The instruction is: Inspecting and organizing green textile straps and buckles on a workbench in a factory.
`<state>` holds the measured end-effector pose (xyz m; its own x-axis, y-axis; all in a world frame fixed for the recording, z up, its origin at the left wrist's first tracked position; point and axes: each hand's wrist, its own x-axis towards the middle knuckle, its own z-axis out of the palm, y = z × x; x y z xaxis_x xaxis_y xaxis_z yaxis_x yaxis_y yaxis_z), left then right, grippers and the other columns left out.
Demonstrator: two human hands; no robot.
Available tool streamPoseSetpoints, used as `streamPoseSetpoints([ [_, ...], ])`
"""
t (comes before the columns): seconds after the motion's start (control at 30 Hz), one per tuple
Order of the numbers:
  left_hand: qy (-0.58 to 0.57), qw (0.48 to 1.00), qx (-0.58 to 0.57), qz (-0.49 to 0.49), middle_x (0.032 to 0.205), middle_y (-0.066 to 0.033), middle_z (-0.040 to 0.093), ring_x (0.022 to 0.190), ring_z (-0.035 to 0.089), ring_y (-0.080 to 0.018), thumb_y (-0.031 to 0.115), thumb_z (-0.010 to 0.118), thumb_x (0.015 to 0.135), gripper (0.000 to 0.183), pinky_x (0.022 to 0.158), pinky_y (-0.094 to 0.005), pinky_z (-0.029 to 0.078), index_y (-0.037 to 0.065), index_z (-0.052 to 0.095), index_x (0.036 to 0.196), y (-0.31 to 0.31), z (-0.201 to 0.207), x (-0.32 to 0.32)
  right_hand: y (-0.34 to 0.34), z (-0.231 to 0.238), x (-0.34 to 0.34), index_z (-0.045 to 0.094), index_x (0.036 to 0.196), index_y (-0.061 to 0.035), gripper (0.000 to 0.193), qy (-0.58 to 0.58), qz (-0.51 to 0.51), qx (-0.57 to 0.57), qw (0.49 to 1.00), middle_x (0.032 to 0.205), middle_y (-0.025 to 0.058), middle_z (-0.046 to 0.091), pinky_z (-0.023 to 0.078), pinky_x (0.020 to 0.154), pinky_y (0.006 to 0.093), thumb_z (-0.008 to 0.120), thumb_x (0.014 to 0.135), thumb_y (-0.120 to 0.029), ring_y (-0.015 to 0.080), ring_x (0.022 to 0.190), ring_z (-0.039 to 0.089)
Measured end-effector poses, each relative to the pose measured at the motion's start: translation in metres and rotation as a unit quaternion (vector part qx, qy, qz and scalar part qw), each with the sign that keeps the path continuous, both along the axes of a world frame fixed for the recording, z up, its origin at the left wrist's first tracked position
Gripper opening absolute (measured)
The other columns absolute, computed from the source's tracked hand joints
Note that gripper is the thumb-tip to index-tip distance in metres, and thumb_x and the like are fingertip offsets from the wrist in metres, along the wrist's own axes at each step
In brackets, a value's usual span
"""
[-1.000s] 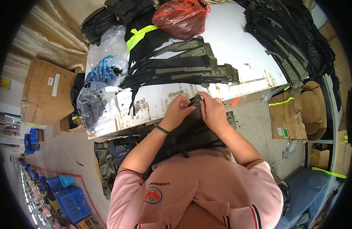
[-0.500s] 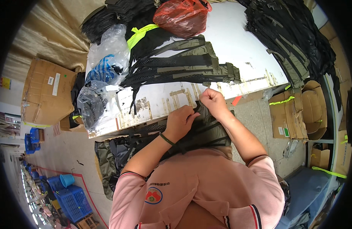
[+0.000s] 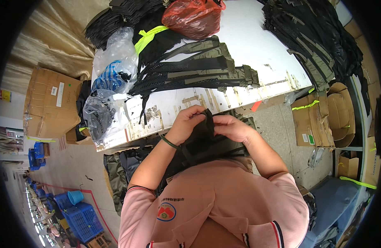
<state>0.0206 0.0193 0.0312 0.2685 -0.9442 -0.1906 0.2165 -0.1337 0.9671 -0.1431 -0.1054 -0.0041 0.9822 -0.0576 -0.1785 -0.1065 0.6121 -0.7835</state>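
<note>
A piece of black fabric [image 3: 203,131] is held up in front of my chest, at the table's near edge. My left hand [image 3: 186,125] pinches its left side near the top between thumb and fingers. On the other side, my right hand [image 3: 232,129] has its fingers closed on the same fabric. More dark olive and black fabric [image 3: 225,149] lies across my lap below both hands. Beyond them on the white table [image 3: 244,41] rests a row of black mesh and olive strap pieces [image 3: 194,68], touched by neither hand.
A red plastic bag [image 3: 193,18] and clear plastic bags [image 3: 116,51] sit on the table. Dark straps [image 3: 310,37] are heaped at its right end. Cardboard boxes [image 3: 54,103] stand left, another box [image 3: 310,124] right. Blue crates [image 3: 81,217] are on the floor at lower left.
Both hands were apart and higher over the fabric; now they hold it up between them. My left hand has turned and my right hand has come down toward me.
</note>
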Motion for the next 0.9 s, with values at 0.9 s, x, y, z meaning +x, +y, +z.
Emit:
streamPoseSetpoints([
  [0.9,0.130,0.980,0.093,0.118,0.080,-0.0020,0.065,0.069,0.056,-0.0085,0.022,0.059,0.092,0.026,0.062,-0.0234,0.046,-0.003,0.066,0.091,-0.008,0.020,-0.015,-0.029,0.004,-0.010,0.058,0.078,-0.0066,0.010,0.065,-0.345,-0.211,0.912,0.071,-0.0051,0.055,0.040,0.063,0.0206,0.066,0.084,-0.005,0.0036,0.068,0.048],
])
